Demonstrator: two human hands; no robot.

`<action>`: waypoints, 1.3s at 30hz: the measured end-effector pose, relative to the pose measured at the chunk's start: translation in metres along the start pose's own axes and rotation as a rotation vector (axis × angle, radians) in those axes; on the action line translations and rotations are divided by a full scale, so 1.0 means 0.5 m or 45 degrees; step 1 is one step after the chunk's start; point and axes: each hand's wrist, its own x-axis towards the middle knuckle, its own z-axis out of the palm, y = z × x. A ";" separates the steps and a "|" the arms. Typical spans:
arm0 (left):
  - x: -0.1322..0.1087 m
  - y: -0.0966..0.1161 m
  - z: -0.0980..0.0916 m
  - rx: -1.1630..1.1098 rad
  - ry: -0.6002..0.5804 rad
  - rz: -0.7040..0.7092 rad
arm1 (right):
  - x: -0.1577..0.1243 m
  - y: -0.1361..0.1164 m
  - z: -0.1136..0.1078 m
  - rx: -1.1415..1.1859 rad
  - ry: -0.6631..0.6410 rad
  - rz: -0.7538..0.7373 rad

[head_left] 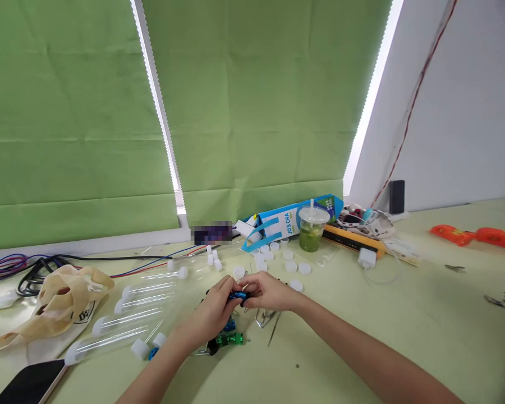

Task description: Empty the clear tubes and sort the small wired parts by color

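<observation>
Between my hands is a small blue metal cylinder with a black end (237, 295), its exact kind not clear. My left hand (219, 306) pinches it from the left, with fingers closed. The fingers of my right hand (266, 292) close on its right end. Below my left hand, a green metal cylinder (230, 339) lies on the table, with another blue piece (230, 325) just above it. Thin bent metal pieces (264, 317) rest under my right hand. Part of what lies beneath my hands is hidden.
Clear tubes with white caps (122, 336) lie at left, beside a beige cloth bag (67, 303) and a phone (33, 384). Several white round caps (290, 266) are scattered behind my hands. A lidded green drink (311, 233) stands near a blue-white bag (286, 221) and a yellow-black power strip (353, 240).
</observation>
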 end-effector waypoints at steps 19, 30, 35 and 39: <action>-0.007 0.012 -0.010 -0.012 -0.012 0.019 | 0.000 -0.007 0.000 -0.043 0.019 -0.025; -0.009 0.011 -0.022 -0.019 0.007 0.014 | -0.007 -0.018 -0.021 -0.139 0.102 -0.037; -0.009 0.021 -0.023 -0.045 0.016 0.023 | -0.007 -0.024 0.002 -0.169 -0.036 -0.001; -0.011 0.025 -0.028 -0.034 0.001 0.052 | -0.013 -0.039 -0.010 -0.259 0.121 -0.037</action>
